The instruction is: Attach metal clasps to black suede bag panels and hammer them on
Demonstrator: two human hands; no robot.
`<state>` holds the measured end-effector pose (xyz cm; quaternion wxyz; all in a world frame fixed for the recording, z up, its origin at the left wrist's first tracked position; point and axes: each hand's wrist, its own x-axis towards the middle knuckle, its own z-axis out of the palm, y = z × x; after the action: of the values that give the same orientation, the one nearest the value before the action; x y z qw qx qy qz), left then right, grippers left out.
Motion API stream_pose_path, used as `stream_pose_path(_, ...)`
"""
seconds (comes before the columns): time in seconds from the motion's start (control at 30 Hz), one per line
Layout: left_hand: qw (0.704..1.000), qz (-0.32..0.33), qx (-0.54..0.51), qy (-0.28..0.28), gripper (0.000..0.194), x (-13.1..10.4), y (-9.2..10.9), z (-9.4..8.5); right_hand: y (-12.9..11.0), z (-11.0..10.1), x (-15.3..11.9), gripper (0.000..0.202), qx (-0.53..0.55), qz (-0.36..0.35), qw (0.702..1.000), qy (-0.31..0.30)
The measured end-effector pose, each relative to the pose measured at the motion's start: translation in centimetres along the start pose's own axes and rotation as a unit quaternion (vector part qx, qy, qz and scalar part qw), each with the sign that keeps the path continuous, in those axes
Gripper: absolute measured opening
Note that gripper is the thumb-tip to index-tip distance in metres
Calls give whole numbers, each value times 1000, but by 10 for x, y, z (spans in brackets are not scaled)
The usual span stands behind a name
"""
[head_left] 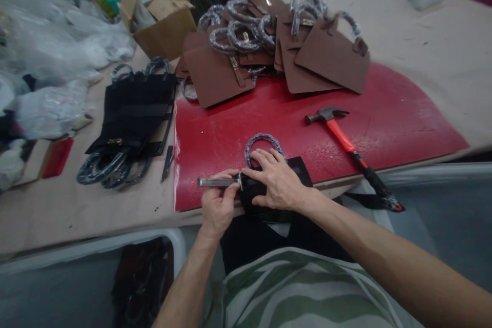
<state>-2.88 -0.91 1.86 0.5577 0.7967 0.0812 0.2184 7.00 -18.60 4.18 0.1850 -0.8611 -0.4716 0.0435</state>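
Observation:
My left hand point(220, 202) pinches a metal tool point(217, 182) that lies sideways, its right end against the left edge of a black leather piece point(302, 169). Spread over that black piece is my right hand point(277, 180), its fingers apart and pressing down. A plastic-wrapped ring handle point(263, 137) sticks up behind my right fingers on the red board point(230, 123). To the right on the board rests a claw hammer point(340, 136) with an orange and black grip, its end past the table edge.
Brown leather pieces point(326, 56) with wrapped handles are piled at the board's back. Black pieces point(132, 107) and a thin black tool point(167, 163) lie left, a cardboard box point(165, 28) behind. Grey bins point(177, 246) stand below the front edge.

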Motion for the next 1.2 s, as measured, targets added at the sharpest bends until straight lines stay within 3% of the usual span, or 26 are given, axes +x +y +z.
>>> stream_pose_path(0.17, 998, 64, 29, 7, 10, -11, -10, 0, -1, -2, 0, 86, -2, 0, 1000, 0)
stream_pose_path(0.4, 990, 136, 31, 24, 8, -9, -4, 8, 0, -1, 0, 85, 2, -3, 1000, 4)
stream_pose_path(0.73, 980, 187, 70, -18, 7, 0, -6, 10, 1, -1, 0, 85, 19, 2, 1000, -2)
stream_pose_path(0.9, 976, 180, 115, -45, 5, -1, -3, 9, 0, -2, -1, 82, 30, 4, 1000, -1)
stream_pose_path(1.2, 973, 181, 141, 35, 11, -19, -10, 18, 0, -2, -1, 83, 48, 6, 999, 11)
